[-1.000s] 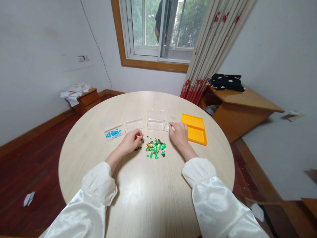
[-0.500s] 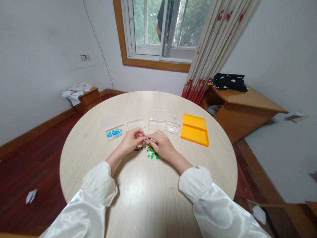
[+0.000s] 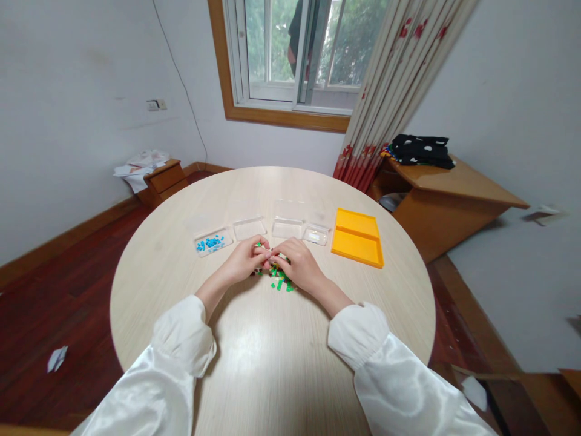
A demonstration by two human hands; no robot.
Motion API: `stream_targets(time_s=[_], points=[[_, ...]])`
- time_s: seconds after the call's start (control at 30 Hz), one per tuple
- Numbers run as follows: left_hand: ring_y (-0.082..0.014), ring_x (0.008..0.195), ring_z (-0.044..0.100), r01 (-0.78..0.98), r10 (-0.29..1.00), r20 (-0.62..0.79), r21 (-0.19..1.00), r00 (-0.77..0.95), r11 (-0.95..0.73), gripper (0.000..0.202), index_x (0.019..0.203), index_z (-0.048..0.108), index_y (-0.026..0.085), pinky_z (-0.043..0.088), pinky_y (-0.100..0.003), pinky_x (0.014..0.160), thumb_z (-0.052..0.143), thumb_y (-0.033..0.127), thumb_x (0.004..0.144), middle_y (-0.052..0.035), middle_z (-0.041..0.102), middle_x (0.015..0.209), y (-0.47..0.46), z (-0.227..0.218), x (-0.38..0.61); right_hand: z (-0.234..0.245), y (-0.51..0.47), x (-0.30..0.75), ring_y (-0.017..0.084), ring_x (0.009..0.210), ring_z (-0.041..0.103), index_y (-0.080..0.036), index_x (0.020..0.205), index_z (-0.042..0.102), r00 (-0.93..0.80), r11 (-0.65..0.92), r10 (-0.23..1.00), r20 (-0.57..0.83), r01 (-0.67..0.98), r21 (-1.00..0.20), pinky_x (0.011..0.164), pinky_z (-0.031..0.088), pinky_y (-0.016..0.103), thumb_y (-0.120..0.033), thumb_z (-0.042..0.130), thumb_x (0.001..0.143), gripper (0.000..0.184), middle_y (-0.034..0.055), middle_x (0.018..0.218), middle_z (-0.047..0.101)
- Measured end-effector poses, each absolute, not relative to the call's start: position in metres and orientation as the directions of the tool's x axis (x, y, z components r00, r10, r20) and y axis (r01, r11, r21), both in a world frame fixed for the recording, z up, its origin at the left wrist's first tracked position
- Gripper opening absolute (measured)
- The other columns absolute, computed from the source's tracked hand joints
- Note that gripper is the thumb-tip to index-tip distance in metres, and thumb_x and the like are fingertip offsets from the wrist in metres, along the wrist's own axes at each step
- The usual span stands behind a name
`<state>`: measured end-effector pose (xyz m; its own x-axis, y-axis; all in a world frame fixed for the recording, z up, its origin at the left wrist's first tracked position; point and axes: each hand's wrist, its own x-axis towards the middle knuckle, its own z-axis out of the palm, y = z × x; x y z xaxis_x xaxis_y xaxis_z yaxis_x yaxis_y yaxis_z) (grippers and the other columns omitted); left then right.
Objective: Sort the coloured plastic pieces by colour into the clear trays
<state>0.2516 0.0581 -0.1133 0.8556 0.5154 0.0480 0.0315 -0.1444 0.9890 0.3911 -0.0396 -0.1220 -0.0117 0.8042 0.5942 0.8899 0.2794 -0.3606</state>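
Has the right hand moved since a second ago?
Yes. The right hand has moved left, away from the yellow case, and is now at the colored pieces, close to the left hand.

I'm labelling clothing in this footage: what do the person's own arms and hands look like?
Both arms wear long, loose white sleeves with a satiny sheen, each gathered into a puffed, more matte off-white cuff. The left hand and right hand are gloveless; no watch shows on either wrist. Rings would be too small to tell.
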Motion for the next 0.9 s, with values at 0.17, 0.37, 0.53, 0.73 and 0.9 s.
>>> stream_targets(time_s=[0.17, 0.37, 0.53, 0.73, 0.9], points=[[-0.0092, 0.051, 0.052, 0.154, 0.573, 0.107, 0.909, 0.813, -0.389, 0.014, 0.078, 0.055, 0.014, 0.038, -0.020, 0.050, 0.052, 0.027, 0.079, 0.0016, 0.058, 0.058, 0.060, -0.113, 0.249, -0.121, -0.040, 0.399, 0.018, 0.079, 0.053, -0.018, 0.077, 0.063, 0.050, 0.208, 0.796, 0.603, 0.913, -0.351, 0.074, 0.039, 0.031, -0.025, 0.056, 0.086, 0.013, 0.0053, 0.078, 0.065], [-0.0121, 0.066, 0.054, 0.255, 0.459, 0.162, 0.650, 0.874, -0.716, 0.015, 0.078, 0.068, 0.014, 0.042, -0.024, 0.065, 0.053, 0.015, 0.078, -0.0037, 0.063, 0.073, 0.065, -0.122, 0.244, -0.122, -0.040, 0.422, 0.019, 0.083, 0.055, -0.019, 0.077, 0.063, 0.273, -0.006, 0.744, 0.610, 0.916, -0.402, 0.078, 0.037, 0.032, -0.024, 0.053, 0.086, 0.014, 0.0045, 0.081, 0.066], [-0.0162, 0.081, 0.055, 0.170, 0.329, 0.211, 0.542, 0.920, -0.823, 0.018, 0.087, 0.070, 0.017, 0.042, -0.029, 0.077, 0.055, 0.013, 0.079, -0.0066, 0.061, 0.084, 0.070, -0.131, 0.240, -0.127, -0.041, 0.442, 0.019, 0.082, 0.056, -0.018, 0.076, 0.063, 0.419, -0.152, 0.671, 0.612, 0.885, -0.440, 0.078, 0.035, 0.031, -0.025, 0.053, 0.086, 0.016, 0.0052, 0.081, 0.067], [-0.0152, 0.077, 0.054, 0.205, 0.337, 0.179, 0.511, 0.924, -0.835, 0.016, 0.083, 0.071, 0.017, 0.042, -0.029, 0.077, 0.056, 0.012, 0.078, -0.0060, 0.060, 0.081, 0.068, -0.131, 0.238, -0.130, -0.044, 0.459, 0.020, 0.078, 0.055, -0.017, 0.075, 0.065, 0.536, -0.310, 0.605, 0.588, 0.840, -0.445, 0.073, 0.032, 0.031, -0.028, 0.048, 0.086, 0.023, 0.0067, 0.078, 0.068], [-0.0156, 0.077, 0.055, 0.214, 0.340, 0.178, 0.497, 0.923, -0.841, 0.016, 0.079, 0.070, 0.016, 0.043, -0.029, 0.076, 0.055, 0.012, 0.078, -0.0060, 0.062, 0.080, 0.068, -0.130, 0.238, -0.133, -0.044, 0.465, 0.022, 0.078, 0.055, -0.017, 0.078, 0.067, 0.577, -0.384, 0.589, 0.566, 0.816, -0.433, 0.074, 0.032, 0.032, -0.028, 0.047, 0.086, 0.024, 0.0077, 0.080, 0.069]])
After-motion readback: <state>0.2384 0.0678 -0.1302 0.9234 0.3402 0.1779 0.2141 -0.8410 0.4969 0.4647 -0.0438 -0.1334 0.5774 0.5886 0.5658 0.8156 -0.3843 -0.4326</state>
